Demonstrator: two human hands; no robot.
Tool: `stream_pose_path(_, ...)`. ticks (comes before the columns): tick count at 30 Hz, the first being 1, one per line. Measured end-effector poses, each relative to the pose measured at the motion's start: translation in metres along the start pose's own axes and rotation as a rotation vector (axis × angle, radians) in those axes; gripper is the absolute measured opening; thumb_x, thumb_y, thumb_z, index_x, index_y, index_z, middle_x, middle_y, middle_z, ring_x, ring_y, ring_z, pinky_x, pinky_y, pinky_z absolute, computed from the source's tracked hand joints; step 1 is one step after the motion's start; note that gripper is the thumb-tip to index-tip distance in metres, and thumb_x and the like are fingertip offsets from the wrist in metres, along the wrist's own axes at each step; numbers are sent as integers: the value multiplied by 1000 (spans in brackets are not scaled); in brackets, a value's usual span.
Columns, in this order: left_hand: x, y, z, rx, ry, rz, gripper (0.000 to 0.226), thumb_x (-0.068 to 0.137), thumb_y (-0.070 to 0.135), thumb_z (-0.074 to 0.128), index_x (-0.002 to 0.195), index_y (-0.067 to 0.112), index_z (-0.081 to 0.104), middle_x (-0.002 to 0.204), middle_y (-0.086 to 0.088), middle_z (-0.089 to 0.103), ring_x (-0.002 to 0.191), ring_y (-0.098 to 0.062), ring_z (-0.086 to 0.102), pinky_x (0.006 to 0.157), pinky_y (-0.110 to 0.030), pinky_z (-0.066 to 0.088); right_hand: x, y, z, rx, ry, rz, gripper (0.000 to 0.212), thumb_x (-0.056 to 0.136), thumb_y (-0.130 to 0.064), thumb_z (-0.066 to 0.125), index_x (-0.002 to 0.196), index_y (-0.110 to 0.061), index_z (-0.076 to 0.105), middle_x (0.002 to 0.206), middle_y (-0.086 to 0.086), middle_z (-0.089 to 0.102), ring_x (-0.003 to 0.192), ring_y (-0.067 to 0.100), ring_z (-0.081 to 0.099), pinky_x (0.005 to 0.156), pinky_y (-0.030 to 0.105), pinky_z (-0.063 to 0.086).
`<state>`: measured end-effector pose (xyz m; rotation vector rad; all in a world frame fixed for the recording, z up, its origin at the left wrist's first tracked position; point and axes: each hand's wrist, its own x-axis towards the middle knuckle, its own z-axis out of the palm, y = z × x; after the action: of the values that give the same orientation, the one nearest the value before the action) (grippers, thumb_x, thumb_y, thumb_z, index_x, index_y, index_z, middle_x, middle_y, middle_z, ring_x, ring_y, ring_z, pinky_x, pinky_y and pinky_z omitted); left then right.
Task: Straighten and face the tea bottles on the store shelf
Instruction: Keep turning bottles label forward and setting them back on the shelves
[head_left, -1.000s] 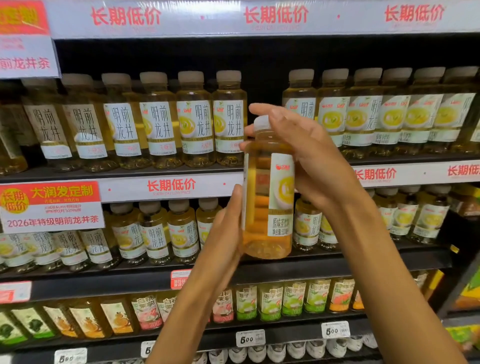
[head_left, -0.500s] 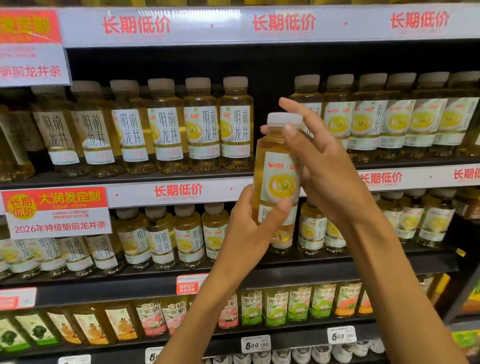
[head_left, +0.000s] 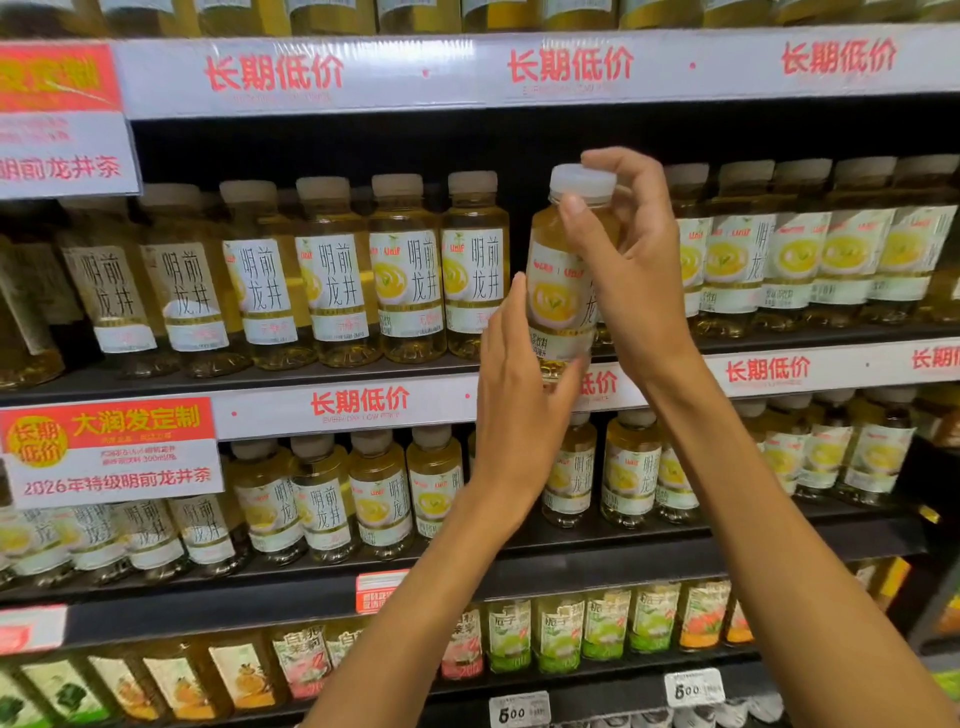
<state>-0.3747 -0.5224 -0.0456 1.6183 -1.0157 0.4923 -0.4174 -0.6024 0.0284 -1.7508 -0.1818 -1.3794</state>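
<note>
Raised toward the shelf gap, tea bottle (head_left: 563, 280) stays gripped between both hands.

Both bare arms reach up and forward, the right hand (head_left: 631, 270) curled with fingers spread, the left hand (head_left: 519, 400) cupped just below, fingers upward.

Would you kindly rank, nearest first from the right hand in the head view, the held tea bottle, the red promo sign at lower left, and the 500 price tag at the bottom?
1. Held tea bottle: gripped by the right hand.
2. 500 price tag: bottom shelf edge, below.
3. Red promo sign: far left, lower shelf.
</note>
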Motion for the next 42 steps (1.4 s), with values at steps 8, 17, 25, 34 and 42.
stream_pose_path(8, 3, -6, 10, 137, 99, -5, 80, 87, 14, 69, 150, 10, 20, 131, -13, 40, 115, -6, 40, 93, -15, 42, 11, 17, 5, -244, 22, -46, 36, 95, -20, 58, 127, -8, 47, 123, 1, 41, 120, 18, 47, 99, 40, 45)
stream_pose_path(17, 4, -1, 16, 293, 195, -1, 73, 83, 21, 73, 143, 6, 34, 129, -13, 48, 121, -24, 45, 97, -31, 42, 17, 19, 0, -627, 86, -231, 37, 94, -31, 57, 123, -8, 55, 121, 10, 55, 108, 22, 47, 89, 36, 43)
stream_pose_path(25, 9, -4, 22, 537, 246, -27, 72, 81, 33, 73, 140, 9, 42, 126, -16, 50, 112, -29, 46, 87, -35, 40, 21, 33, -12, -916, -23, -301, 49, 95, -43, 47, 139, -19, 47, 138, -1, 51, 127, 23, 40, 99, 32, 29)
stream_pose_path(34, 18, -2, 36, 663, 299, -118, 71, 82, 35, 72, 141, 13, 41, 130, -19, 44, 116, -32, 40, 90, -39, 37, 37, 46, -15, -1011, -34, -400, 48, 95, -45, 45, 129, -14, 55, 124, 6, 61, 123, 30, 47, 97, 37, 27)
stream_pose_path(42, 18, 2, 46, 683, 351, -126, 66, 80, 29, 74, 137, 11, 44, 124, -17, 46, 108, -31, 43, 85, -36, 37, 43, 53, -19, -1007, -77, -437, 49, 96, -47, 43, 126, -11, 56, 120, 9, 61, 117, 31, 49, 95, 39, 31)
